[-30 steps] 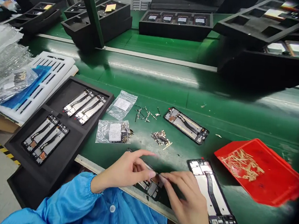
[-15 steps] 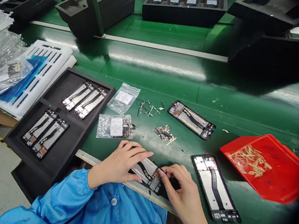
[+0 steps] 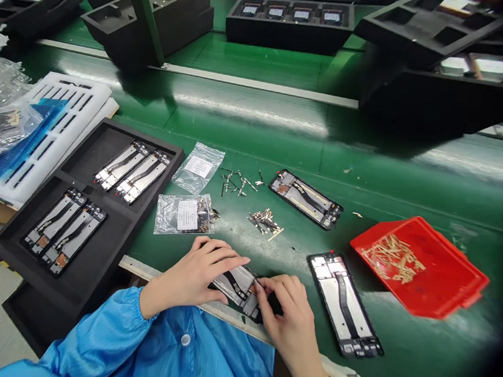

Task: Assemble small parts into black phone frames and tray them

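At the table's front edge lies an opened phone frame (image 3: 244,285) with a silver inner plate, a black ribbon cable and an orange patch. My left hand (image 3: 192,277) grips it across its far end, thumb on the near side and fingers over the far side. My right hand (image 3: 287,313) is closed in a pinch at the frame's edge beside the orange patch; whatever sits between the fingertips is hidden. Beyond my hands are a pile of small strip parts (image 3: 264,220) and scattered thin dark pieces (image 3: 240,183). Two similar phone frames (image 3: 307,197) rest to the right.
A black foam tray (image 3: 113,230) on the left holds several phone frames. Two clear labelled bags (image 3: 187,215) lie near it. On the right, a red bin (image 3: 448,279) contains pale strips. White foam sheets (image 3: 59,133) and black foam boxes (image 3: 285,31) stand farther away.
The view has shifted slightly, so the table items appear farther left. Both hands keep nearly the same hold on the phone frame, my right fingertips still at its edge.
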`<state>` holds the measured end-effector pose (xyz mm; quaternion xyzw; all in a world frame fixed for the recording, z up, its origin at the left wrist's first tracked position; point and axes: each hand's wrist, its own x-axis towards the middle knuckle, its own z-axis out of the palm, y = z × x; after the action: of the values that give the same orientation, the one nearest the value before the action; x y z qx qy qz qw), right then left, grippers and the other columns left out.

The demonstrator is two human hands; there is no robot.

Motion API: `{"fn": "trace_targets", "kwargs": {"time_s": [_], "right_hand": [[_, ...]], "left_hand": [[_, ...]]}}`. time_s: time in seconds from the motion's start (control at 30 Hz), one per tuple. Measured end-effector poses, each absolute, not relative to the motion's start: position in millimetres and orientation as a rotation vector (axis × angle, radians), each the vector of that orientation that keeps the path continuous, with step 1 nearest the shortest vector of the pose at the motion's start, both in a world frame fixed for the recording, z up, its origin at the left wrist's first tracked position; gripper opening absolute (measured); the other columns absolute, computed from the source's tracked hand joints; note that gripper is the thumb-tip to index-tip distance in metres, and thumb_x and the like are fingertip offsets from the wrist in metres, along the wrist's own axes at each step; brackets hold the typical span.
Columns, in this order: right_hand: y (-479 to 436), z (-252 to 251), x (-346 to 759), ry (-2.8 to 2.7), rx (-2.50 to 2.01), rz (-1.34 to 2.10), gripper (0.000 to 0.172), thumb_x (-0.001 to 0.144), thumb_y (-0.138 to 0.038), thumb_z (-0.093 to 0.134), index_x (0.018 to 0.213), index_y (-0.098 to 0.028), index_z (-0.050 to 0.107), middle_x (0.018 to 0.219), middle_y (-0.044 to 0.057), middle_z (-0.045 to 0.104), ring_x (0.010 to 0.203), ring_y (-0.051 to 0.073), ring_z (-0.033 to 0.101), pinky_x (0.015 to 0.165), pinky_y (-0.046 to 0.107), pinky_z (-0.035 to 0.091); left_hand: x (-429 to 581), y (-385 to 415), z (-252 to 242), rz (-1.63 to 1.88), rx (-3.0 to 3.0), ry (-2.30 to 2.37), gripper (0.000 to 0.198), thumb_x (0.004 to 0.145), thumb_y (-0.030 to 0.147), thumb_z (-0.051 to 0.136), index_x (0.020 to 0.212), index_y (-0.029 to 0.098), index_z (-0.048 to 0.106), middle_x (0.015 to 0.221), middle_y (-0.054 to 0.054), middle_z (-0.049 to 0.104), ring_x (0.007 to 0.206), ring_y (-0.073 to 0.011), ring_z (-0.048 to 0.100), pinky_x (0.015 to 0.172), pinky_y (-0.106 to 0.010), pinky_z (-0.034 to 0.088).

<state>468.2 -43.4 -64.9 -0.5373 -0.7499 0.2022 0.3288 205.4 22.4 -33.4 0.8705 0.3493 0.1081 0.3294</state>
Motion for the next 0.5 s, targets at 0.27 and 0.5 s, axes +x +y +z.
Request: {"fn": "trace_targets", "kwargs": {"time_s": [0.27, 0.5], "right_hand": [[-53.6, -62.8, 462.6, -1.727, -1.585, 0.520, 0.036, 0.109, -0.033, 0.064, 0.142, -0.021, 0.058, 0.112, 0.010, 0.065, 0.099, 0.024, 0.062, 0.088, 0.038, 0.055], [-67.3, -23.9, 460.8, -1.224, -1.689, 1.237, 0.031, 0.106, -0.044, 0.062, 0.128, -0.026, 0.073, 0.112, 0.004, 0.069, 0.103, 0.021, 0.063, 0.091, 0.031, 0.050]], "left_hand": [[201.8, 31.2, -32.2, 0.450, 2.381, 0.706, 0.052, 0.094, 0.054, 0.084, 0.131, 0.023, 0.065, 0.140, -0.015, 0.071, 0.137, -0.0349, 0.058, 0.119, -0.053, 0.038], [210.3, 21.5, -43.2, 0.909, 2.387, 0.837, 0.052, 0.086, 0.032, 0.082, 0.135, 0.041, 0.071, 0.136, -0.005, 0.079, 0.115, -0.0308, 0.078, 0.099, -0.042, 0.063]]}}
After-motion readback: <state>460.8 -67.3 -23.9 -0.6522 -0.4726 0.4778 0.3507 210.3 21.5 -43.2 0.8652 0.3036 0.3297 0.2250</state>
